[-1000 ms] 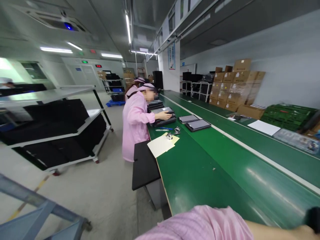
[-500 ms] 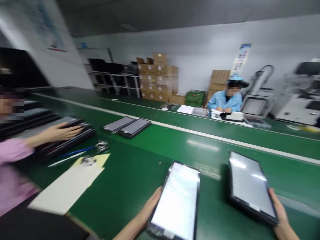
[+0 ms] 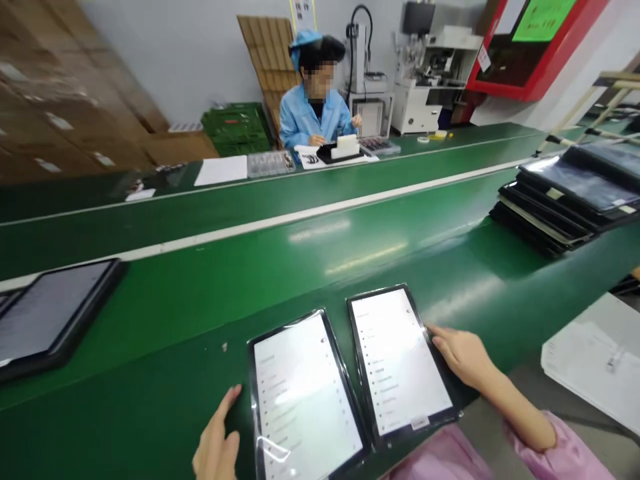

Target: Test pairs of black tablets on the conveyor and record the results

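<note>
Tablets [image 3: 305, 393] lie lit, side by side, on the green bench [image 3: 150, 413]; half a second ago the right one was tilted, further off. My right hand [image 3: 463, 357] touches its outer edge, though I can't tell whether it pinches. My left hand [image 3: 217, 443] has come off the other's edge, thumb and forefinger spread.

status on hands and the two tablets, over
Left hand open, beside left tablet, apart. Right hand at edge of right tablet. Both lit, glare on left one.

There are two bright-screened tablets [image 3: 305, 393] [image 3: 403, 363], the wearer's two hands [image 3: 219, 433] [image 3: 464, 357], one blue-clad co-worker [image 3: 301, 119] and one red cabinet [image 3: 555, 60].
</note>
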{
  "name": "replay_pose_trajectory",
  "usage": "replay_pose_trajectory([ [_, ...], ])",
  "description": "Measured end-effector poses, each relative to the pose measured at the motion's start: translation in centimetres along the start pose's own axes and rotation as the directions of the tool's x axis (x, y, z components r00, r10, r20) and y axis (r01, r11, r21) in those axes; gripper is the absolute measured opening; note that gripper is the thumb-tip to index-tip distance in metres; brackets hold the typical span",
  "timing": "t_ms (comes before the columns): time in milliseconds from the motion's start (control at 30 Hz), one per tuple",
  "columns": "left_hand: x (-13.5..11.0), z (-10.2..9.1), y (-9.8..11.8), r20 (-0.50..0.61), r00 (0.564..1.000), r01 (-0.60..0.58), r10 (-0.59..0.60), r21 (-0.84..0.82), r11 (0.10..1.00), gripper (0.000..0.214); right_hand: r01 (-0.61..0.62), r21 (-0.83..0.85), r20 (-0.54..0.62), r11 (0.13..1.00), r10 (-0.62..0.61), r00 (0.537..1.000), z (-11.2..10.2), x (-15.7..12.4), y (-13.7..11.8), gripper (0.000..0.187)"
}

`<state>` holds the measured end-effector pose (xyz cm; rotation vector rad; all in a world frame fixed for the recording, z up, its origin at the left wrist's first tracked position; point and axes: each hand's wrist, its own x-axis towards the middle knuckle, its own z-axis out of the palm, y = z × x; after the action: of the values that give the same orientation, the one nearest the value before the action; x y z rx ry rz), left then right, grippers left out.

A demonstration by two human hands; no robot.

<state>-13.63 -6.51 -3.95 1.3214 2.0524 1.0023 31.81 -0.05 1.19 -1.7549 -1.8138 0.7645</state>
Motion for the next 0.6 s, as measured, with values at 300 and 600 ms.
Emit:
replay_pose_trajectory([
  [300, 0.4, 0.9, 2.0, 0.035, 0.998, -0.062, 0.06, 0.043, 0.997, 0.063, 0.835, -0.354, 0.371, 0.421, -0.756, 0.539, 3.4, -0.1, -6.3, 0.057],
  [600, 5.1, 1.5, 5.4, 0.243, 0.97, -0.024, -0.016, 0.159, 0.987, 0.117, 0.224, 0.342, -0.204, 0.912, -0.161, 0.966, 2.8, 7.5, 1.9, 0.061],
])
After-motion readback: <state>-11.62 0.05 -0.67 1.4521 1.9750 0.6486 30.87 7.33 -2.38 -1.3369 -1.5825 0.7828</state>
